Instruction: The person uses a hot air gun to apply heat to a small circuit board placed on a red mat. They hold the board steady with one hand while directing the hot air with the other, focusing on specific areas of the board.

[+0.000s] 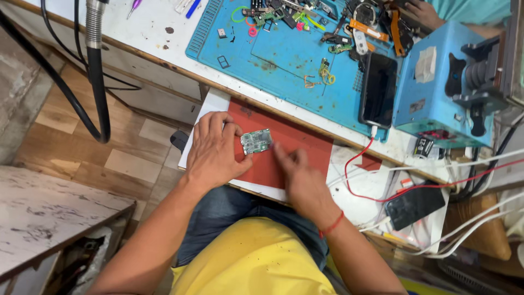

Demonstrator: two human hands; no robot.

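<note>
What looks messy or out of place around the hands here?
Loose parts and ribbon cables lie scattered on the blue mat, which is stained. The left hand holds a small circuit board over the red pad; the right hand is blurred. A red wire trails across the bench.

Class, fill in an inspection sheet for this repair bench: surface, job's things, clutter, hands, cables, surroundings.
Surface: red mat on a white pull-out board.
Job's things: small green circuit board on the mat.
Clutter: loose parts on blue mat; dark phone; blue machine.
Hands: left hand pinches the circuit board; right hand blurred beside it.
Cables: red wire; black hose.
Surroundings: wooden floor; another person's hand.
</note>
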